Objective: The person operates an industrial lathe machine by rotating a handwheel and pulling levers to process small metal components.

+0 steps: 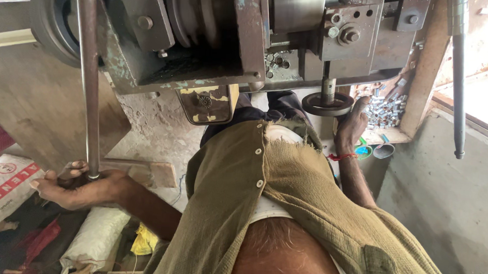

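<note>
While your left hand (80, 187) grips the long steel lever (87, 81) at its near end, your right hand (351, 122) rests by the round die plate (327, 104); small metal parts (385, 107) wait, apparently unpressed, just right.

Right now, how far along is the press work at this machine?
Done: cannot tell; no finished pieces stand apart. In hand: the left hand grips the end of the long steel lever, while the right hand reaches beside the round die under the machine. Left: a heap of small metal parts sits in the wooden tray.
</note>
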